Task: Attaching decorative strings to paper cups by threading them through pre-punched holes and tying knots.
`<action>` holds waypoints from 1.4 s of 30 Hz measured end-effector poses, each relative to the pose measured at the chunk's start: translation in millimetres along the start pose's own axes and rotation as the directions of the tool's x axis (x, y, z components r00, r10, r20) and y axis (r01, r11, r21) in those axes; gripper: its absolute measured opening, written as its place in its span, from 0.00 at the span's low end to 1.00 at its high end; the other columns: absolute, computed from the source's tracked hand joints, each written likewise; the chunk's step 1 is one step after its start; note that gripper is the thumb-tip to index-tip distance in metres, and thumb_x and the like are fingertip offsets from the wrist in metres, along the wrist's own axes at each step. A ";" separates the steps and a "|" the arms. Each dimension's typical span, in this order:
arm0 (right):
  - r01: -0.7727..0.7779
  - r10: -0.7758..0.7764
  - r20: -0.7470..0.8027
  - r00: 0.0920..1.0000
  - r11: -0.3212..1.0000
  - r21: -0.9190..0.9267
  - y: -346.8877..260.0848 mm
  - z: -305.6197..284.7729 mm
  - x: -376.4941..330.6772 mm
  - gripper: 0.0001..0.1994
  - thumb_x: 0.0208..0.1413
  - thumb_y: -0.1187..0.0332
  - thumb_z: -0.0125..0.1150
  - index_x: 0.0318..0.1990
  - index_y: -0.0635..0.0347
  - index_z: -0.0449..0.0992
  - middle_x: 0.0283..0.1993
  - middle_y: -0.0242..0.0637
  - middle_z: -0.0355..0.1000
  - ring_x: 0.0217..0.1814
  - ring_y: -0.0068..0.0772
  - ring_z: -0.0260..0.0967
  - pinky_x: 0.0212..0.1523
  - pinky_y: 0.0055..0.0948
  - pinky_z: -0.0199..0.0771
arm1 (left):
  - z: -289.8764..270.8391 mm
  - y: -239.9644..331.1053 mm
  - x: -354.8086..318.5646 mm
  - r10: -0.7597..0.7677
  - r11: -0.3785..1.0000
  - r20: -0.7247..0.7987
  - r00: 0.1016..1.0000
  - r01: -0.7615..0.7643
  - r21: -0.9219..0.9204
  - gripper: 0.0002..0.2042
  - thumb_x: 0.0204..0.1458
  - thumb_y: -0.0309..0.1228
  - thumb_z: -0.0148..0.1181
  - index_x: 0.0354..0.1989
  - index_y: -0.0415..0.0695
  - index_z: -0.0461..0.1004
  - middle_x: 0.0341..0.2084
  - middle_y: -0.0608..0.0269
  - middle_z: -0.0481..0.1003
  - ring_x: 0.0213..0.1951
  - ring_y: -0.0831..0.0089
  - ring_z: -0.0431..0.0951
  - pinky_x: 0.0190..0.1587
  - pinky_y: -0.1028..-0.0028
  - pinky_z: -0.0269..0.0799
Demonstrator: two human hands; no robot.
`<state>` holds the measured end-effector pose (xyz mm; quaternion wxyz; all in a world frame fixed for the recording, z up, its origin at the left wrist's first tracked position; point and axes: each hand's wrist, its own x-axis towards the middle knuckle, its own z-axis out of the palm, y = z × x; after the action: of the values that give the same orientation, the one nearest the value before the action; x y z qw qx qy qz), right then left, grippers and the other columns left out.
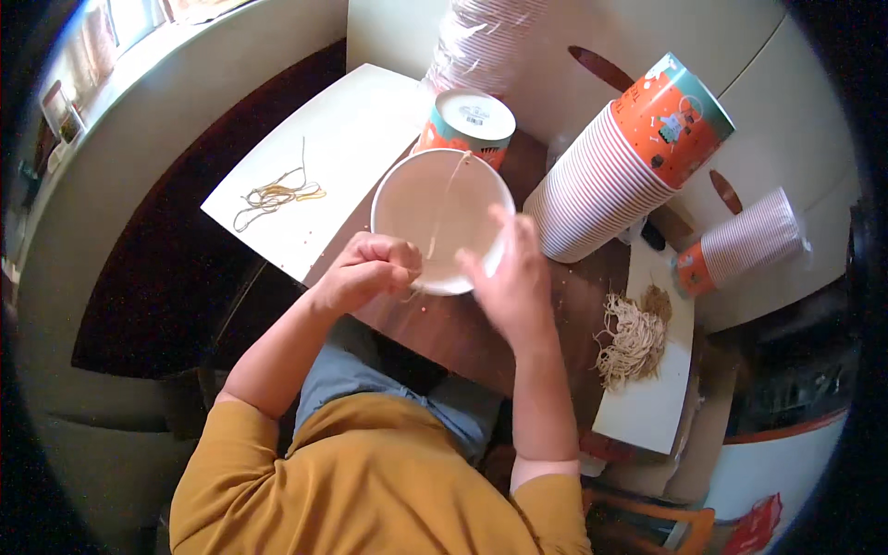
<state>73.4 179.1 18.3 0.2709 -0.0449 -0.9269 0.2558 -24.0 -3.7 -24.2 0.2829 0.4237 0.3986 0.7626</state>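
A white-rimmed paper bucket (407, 199) stands on the brown table in front of me, its open mouth facing up. A thin cord (448, 208) hangs inside it from a knot at the far rim. My left hand (375, 270) is closed at the near left rim, with a bit of cord showing below its fingers. Over the right rim is my right hand (514, 282), slightly blurred, thumb and fingers apart. Just behind the bucket, an orange and teal paper bucket (474, 117) stands upside down.
Loose cords (277, 194) lie on a white board (347, 116) at left. At right leans a tall stack of paper buckets (601, 180). A bundle of cream cords (634, 342) rests on another white board (647, 412). Behind are a wrapped stack (486, 42) and a smaller cup stack (745, 245).
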 end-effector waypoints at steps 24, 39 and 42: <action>0.188 -0.318 0.074 0.945 0.715 0.674 29.5 -73.1 100.6 0.33 0.54 0.63 0.47 0.67 0.67 0.50 0.68 0.44 0.53 0.71 0.37 0.48 0.69 0.35 0.44 | -54.4 77.7 113.8 0.289 0.864 -0.058 0.956 -0.235 0.445 0.57 0.36 0.53 0.71 0.69 0.44 0.38 0.64 0.48 0.53 0.64 0.59 0.56 0.65 0.59 0.51; -0.140 0.120 0.073 0.990 0.827 0.545 172.9 87.8 113.9 0.41 0.51 0.55 0.63 0.67 0.61 0.48 0.62 0.50 0.61 0.64 0.44 0.59 0.62 0.34 0.58 | -119.6 -83.3 170.2 0.156 0.789 -0.115 0.981 -0.054 0.613 0.57 0.28 0.44 0.79 0.65 0.37 0.47 0.60 0.50 0.59 0.62 0.64 0.59 0.64 0.63 0.55; -0.335 0.291 0.391 0.873 0.941 0.049 110.8 54.4 104.2 0.30 0.53 0.61 0.61 0.60 0.65 0.59 0.55 0.51 0.67 0.58 0.42 0.64 0.60 0.35 0.61 | -139.0 -105.2 140.7 0.041 0.948 -0.204 0.978 0.027 0.318 0.57 0.26 0.41 0.80 0.65 0.38 0.47 0.58 0.53 0.61 0.61 0.65 0.60 0.64 0.63 0.56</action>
<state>-49.8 273.6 -26.3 0.0440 -0.1285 -0.9257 0.3530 -202.9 108.3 -99.1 0.1645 0.3832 0.5426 0.7292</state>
